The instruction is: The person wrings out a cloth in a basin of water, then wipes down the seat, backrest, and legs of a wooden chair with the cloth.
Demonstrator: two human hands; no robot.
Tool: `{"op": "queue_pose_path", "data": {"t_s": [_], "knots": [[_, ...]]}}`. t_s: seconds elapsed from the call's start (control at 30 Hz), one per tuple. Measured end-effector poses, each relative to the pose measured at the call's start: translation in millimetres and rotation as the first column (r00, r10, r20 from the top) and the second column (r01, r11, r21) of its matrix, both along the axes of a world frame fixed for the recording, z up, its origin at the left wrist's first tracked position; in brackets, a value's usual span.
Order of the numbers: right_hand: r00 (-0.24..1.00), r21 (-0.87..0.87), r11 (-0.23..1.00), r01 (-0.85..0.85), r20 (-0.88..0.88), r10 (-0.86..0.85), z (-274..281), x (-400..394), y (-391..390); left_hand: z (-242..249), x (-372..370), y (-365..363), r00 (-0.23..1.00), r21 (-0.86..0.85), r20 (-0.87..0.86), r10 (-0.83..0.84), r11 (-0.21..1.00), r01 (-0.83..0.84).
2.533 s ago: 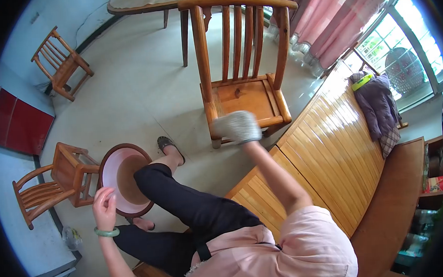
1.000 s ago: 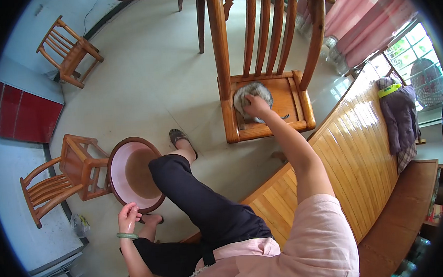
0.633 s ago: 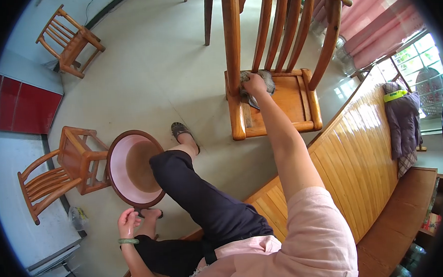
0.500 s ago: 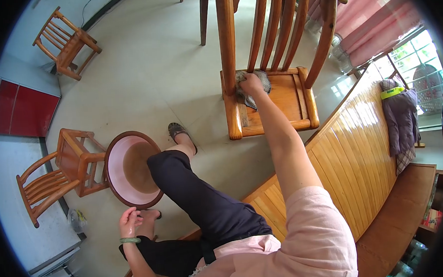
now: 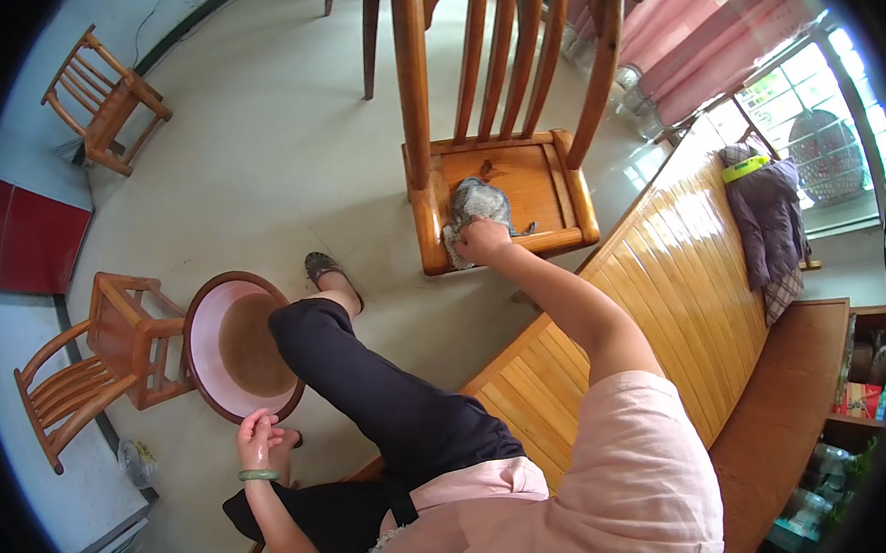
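My right hand [image 5: 484,241] is closed on a bunched grey and white cloth [image 5: 483,205]. It presses the cloth against the seat of a wooden chair [image 5: 539,198], at the seat's front left corner. Part of the cloth spreads over the seat beyond my fingers. My left hand [image 5: 259,438], with a green bangle on the wrist, is raised at the lower left beside my leg. Its fingers are loosely bent and apart, with nothing in them. Just beyond it stands a pink basin [image 5: 206,339] with a brown rim, holding murky brownish water.
A small wooden chair [image 5: 116,344] stands against the basin's left side, and another small chair [image 5: 113,103] is by the far wall. On the right runs a long slatted wooden bench [image 5: 655,305] with a dark cushion [image 5: 768,214]. Pink curtains [image 5: 702,53] hang by the window.
My right hand has drawn the cloth from the back left of the seat toward its front edge. The whole view has shifted, so the surroundings sit further left. My left hand stays raised and empty.
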State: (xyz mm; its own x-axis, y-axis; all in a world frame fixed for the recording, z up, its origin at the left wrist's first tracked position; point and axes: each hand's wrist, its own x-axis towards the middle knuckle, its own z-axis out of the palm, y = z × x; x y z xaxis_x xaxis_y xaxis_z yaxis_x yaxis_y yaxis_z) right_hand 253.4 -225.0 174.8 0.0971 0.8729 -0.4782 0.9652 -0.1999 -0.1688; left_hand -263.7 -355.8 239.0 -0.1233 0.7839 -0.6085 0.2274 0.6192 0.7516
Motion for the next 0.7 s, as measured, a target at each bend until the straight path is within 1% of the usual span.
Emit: {"op": "queue_pose_path", "data": {"t_s": [0.03,0.1,0.13,0.17,0.2,0.23,0.27,0.33,0.37,0.43,0.47,0.53,0.57,0.63,0.7], "knots": [[0.998,0.054,0.998,-0.039,0.057,0.036,1,-2,-6,0,2,1,1.0,-0.003,0.002,0.002,1.0,-0.002],[0.996,0.045,0.998,-0.039,0.08,0.035,10,9,-12,2,3,4,1.0,-0.01,0.007,-0.005,1.0,0.005],[0.994,0.041,0.998,-0.046,0.099,0.041,15,16,-15,4,0,6,0.999,0.005,-0.018,-0.03,1.0,0.03],[0.985,0.142,0.99,-0.012,0.175,-0.013,6,29,-20,7,-5,6,0.998,0.017,-0.045,-0.049,0.999,0.05],[0.975,0.169,0.985,0.036,0.212,-0.072,0,46,-26,10,-10,4,0.997,0.033,-0.063,-0.047,0.998,0.049],[0.956,0.181,0.982,0.048,0.278,-0.098,-14,73,-30,9,-19,2,0.998,0.035,-0.062,-0.021,0.999,0.023],[0.922,0.084,0.976,0.202,0.319,-0.218,9,81,-33,11,-23,-2,0.998,0.031,-0.067,0.005,1.0,-0.003],[0.868,0.147,0.962,0.229,0.416,-0.27,3,121,-46,12,-28,-7,0.997,0.026,-0.074,0.036,0.999,-0.034],[0.85,0.155,0.956,0.249,0.437,-0.293,10,129,-50,11,-30,-9,0.995,0.008,-0.083,0.047,0.999,-0.046],[0.859,0.107,0.964,0.244,0.437,-0.266,5,133,-53,9,-32,-16,0.994,-0.021,-0.095,0.06,0.998,-0.062],[0.861,0.098,0.965,0.242,0.438,-0.261,-3,131,-54,7,-32,-19,0.996,-0.02,-0.047,0.079,0.997,-0.08],[0.821,0.157,0.94,0.303,0.457,-0.341,-16,123,-52,6,-29,-19,0.995,-0.021,0.026,0.1,0.995,-0.1],[0.826,0.236,0.932,0.276,0.437,-0.355,-13,111,-53,4,-27,-19,0.994,-0.024,0.028,0.101,0.995,-0.101],[0.873,0.201,0.949,0.244,0.38,-0.305,-19,88,-46,-1,-25,-18,0.994,-0.021,0.041,0.102,0.995,-0.101],[0.927,0.219,0.96,0.172,0.295,-0.233,-15,45,-36,-5,-24,-16,0.994,-0.029,0.047,0.101,0.995,-0.1]]}}
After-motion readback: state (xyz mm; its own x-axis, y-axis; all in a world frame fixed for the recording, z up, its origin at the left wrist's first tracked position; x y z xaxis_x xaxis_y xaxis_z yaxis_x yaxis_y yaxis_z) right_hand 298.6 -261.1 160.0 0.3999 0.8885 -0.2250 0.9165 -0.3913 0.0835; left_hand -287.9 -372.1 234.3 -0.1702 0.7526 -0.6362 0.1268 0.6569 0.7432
